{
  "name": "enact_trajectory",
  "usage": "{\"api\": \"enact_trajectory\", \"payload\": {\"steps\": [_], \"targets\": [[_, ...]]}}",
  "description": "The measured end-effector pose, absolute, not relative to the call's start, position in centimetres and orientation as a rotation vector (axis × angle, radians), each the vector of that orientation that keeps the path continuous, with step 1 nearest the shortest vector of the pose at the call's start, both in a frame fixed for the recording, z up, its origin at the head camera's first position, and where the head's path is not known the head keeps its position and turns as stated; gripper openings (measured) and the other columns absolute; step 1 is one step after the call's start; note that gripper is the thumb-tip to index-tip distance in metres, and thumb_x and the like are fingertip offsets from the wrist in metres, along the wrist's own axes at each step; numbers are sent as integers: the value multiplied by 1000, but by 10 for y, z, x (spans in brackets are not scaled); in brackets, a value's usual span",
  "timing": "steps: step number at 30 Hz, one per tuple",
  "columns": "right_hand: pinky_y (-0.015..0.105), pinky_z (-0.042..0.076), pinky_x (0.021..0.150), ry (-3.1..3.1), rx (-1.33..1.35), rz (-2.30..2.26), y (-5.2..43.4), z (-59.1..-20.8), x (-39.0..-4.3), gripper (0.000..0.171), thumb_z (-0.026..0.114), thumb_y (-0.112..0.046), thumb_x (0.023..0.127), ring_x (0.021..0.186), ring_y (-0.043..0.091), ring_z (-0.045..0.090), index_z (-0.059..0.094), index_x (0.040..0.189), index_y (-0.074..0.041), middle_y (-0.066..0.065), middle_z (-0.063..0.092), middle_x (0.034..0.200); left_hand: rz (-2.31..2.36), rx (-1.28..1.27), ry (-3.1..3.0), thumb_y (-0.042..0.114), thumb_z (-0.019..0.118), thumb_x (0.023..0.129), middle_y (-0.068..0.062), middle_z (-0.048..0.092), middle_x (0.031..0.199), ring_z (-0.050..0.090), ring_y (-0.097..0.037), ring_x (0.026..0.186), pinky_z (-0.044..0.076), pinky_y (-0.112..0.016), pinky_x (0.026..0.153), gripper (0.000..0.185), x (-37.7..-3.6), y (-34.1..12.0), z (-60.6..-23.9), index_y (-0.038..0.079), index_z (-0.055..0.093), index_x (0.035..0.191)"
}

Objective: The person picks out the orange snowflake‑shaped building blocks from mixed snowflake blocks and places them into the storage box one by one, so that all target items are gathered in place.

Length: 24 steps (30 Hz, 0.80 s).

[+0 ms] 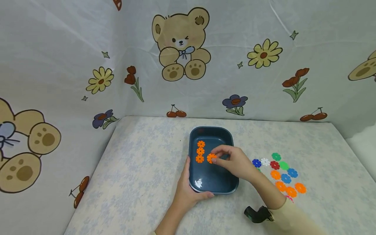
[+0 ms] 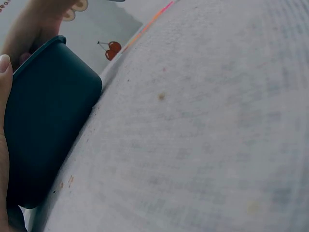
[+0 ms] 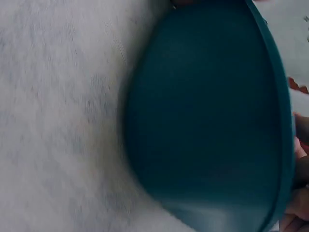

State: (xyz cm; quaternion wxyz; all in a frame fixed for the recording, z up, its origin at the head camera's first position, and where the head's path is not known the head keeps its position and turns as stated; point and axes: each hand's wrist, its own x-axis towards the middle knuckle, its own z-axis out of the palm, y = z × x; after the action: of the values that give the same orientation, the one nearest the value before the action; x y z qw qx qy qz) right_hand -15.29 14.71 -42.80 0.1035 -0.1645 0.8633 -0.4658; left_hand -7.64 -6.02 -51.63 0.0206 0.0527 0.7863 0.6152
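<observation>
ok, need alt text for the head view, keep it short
A right hand pinches an orange flower-shaped piece inside a dark blue tray, beside three more orange pieces lined up in it, while the left hand holds the tray's near-left corner. More coloured pieces lie on the table to the right.

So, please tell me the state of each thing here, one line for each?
Blue tray: flat on the table, held at its near left corner.
Three orange discs: lying in a row inside the tray.
Fourth orange disc: in the tray, pinched.
Left hand: gripping the tray rim.
Right hand: pinching the fourth disc.
Loose discs: scattered on the table right of the tray.
</observation>
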Motion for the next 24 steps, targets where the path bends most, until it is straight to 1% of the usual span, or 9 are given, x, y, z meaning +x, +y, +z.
{"api": "enact_trajectory", "payload": {"steps": [4,6,9,12,17,20,24], "targets": [[23,56,71,2589,-560,-1255,128,-434,-152,17,76,-20,88,81,13,63,73,105,-19,-9,69,87,1904,195,2463,36,95,63,6,15,167,25,-19,151,32,-53,118,135,-77,-61,-518,33,2,160],[24,55,75,2596,-591,-1210,121,-439,-152,16,77,-20,88,81,8,62,73,103,-18,-11,69,83,1906,215,2474,37,95,63,3,14,167,25,-21,151,33,-54,117,135,-77,-61,-518,30,2,161],[26,54,78,2603,-612,-1161,111,-449,-153,15,78,-19,86,78,4,62,74,101,-17,-12,68,79,1911,220,2472,40,94,63,4,13,167,23,-21,152,31,-55,118,135,-77,-62,-518,31,2,160],[25,53,74,2636,-616,-1106,103,-457,-154,14,79,-18,85,72,3,60,74,98,-16,-12,68,76,1922,211,2457,39,94,63,6,12,167,21,-21,152,29,-56,118,134,-77,-61,-518,32,3,160],[23,50,64,2697,-589,-1026,97,-468,-155,15,81,-20,82,63,3,57,74,95,-15,-12,64,70,1923,205,2438,38,94,63,7,12,167,22,-19,152,30,-55,118,134,-77,-61,-519,31,3,161],[22,49,61,2732,-572,-1006,95,-471,-155,15,82,-20,82,61,3,55,74,94,-16,-13,62,68,1915,201,2434,39,94,64,7,13,167,23,-18,152,31,-53,118,134,-77,-61,-519,31,2,161],[23,48,60,2787,-556,-987,92,-472,-155,15,83,-21,80,61,3,54,76,93,-16,-14,62,68,1915,203,2443,38,94,64,5,14,167,24,-19,151,32,-53,118,134,-77,-62,-520,30,2,161]]}}
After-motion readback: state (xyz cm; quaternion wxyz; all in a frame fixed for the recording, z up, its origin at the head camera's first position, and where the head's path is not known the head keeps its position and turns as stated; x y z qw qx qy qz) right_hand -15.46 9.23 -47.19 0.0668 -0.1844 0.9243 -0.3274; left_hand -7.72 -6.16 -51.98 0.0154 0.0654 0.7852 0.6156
